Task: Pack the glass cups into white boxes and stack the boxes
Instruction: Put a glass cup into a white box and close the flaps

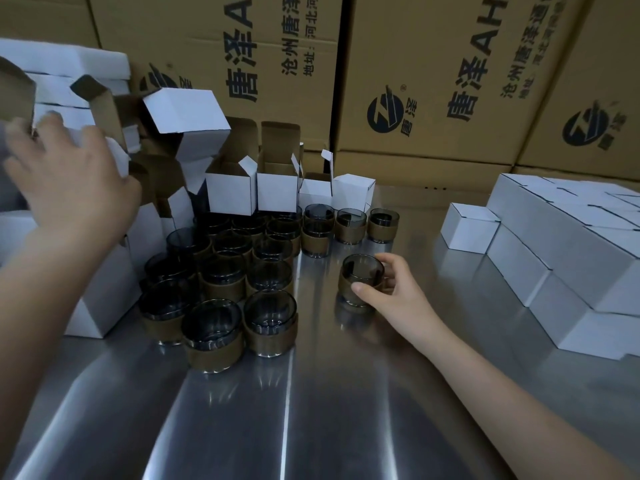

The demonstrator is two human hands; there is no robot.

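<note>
the right hand [391,292] grips one glass cup [360,271], thumb across its brown band and fingers curled round the far side; the cup is upright, low over the steel table [311,410]. just to its left stands the cluster of cups [235,271], with a row of open white boxes [228,194] behind. the closed white boxes [554,244] are stacked well apart on the right. the left hand [72,181], blurred, reaches among loose boxes; whether it holds one i cannot tell.
</note>
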